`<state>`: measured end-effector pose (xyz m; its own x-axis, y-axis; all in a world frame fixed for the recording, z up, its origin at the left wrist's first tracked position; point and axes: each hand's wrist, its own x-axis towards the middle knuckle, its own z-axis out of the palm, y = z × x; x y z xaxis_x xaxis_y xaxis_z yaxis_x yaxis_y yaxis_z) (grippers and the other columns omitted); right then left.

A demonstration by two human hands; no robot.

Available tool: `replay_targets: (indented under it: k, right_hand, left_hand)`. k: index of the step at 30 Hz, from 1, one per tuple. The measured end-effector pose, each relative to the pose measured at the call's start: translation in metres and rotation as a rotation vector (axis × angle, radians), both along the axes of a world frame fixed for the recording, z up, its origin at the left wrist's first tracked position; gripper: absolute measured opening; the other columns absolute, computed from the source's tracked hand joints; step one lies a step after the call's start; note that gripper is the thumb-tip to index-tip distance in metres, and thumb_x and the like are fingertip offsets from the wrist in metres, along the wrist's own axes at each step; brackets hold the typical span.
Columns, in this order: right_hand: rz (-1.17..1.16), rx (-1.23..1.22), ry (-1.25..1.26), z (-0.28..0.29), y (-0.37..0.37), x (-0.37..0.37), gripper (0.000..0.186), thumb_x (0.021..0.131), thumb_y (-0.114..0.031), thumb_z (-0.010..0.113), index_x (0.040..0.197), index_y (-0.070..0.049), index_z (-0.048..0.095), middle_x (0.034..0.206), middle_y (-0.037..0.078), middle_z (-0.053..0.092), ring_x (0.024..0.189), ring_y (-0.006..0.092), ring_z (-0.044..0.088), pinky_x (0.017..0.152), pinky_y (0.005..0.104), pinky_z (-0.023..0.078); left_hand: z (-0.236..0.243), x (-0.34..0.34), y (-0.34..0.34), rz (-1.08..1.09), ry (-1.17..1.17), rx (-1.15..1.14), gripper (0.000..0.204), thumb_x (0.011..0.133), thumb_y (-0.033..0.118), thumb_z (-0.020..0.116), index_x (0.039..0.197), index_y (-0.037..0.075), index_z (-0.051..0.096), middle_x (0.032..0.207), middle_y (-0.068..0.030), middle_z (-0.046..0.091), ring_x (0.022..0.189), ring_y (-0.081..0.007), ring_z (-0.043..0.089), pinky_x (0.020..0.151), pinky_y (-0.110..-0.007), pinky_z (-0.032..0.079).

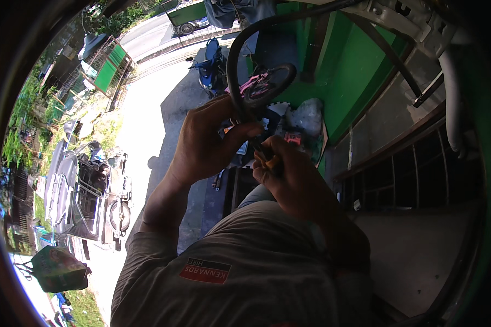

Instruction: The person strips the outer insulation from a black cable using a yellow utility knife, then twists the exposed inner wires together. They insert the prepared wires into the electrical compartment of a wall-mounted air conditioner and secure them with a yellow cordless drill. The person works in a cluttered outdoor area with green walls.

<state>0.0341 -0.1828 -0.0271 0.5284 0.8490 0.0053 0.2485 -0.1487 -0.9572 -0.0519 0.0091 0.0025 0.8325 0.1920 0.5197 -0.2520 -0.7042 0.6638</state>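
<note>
Black hose (232, 65) loops through the frame's upper centre into my left hand (206, 140), clamped round it; my right hand (297, 180), at centre, is closed on an orange-brown piece (275, 163). I'd brace the hose firmly, keeping both aligned.

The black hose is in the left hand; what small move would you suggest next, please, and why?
I would probably steady the black hose with the left hand and ease the right hand slightly closer: the hose arches above the left hand, and the right grips a small orange-brown item nearby, its kind unclear.
</note>
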Motion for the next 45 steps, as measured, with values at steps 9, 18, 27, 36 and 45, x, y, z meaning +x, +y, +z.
replay_targets:
  k: [9,18,27,36,45]
  right_hand:
    - [-0.054,-0.026,-0.073,-0.005,-0.002,-0.001,0.028,0.100,-0.015,0.073,0.119,-0.001,0.058,0.099,0.017,0.071,0.097,0.0312,0.071,0.088,0.0444,0.052]
    - [-0.037,-0.017,-0.059,-0.012,-0.003,0.004,0.030,0.098,-0.015,0.076,0.118,0.000,0.058,0.101,0.015,0.073,0.095,0.0298,0.072,0.088,0.0440,0.053]
    - [0.166,-0.212,0.383,-0.019,0.016,0.023,0.033,0.100,-0.022,0.079,0.117,0.000,0.061,0.095,0.008,0.069,0.080,0.0145,0.071,0.073,0.0332,0.058]
    - [0.244,-0.176,0.596,-0.021,0.036,0.026,0.033,0.099,-0.024,0.081,0.117,-0.002,0.065,0.100,0.007,0.071,0.088,0.0150,0.070,0.076,0.0335,0.057]
    - [0.142,-0.165,0.716,-0.013,0.056,0.020,0.034,0.099,-0.022,0.078,0.121,0.002,0.066,0.102,0.010,0.073,0.097,0.0185,0.065,0.089,0.0364,0.048]
  left_hand:
    - [-0.004,0.001,-0.006,0.023,-0.007,0.006,0.013,0.093,0.004,0.081,0.101,0.000,0.072,0.094,-0.0087,0.076,0.088,-0.0165,0.072,0.081,-0.033,0.056]
    - [-0.015,0.003,-0.017,0.107,-0.018,0.032,0.011,0.090,-0.001,0.079,0.099,0.000,0.072,0.092,-0.0078,0.073,0.085,-0.0178,0.070,0.080,-0.034,0.054]
    - [-0.023,0.009,-0.012,0.127,0.069,0.016,0.008,0.092,0.001,0.078,0.099,0.000,0.074,0.091,-0.0084,0.074,0.083,-0.0167,0.071,0.076,-0.034,0.056]
    - [-0.013,0.009,0.008,0.173,0.205,0.072,0.010,0.098,0.008,0.074,0.104,-0.001,0.077,0.090,-0.0079,0.078,0.085,-0.0143,0.075,0.080,-0.032,0.059]
    - [-0.013,0.025,0.022,0.162,0.143,0.038,0.011,0.095,0.010,0.078,0.093,-0.001,0.074,0.079,-0.0094,0.074,0.073,-0.0147,0.072,0.069,-0.032,0.054]
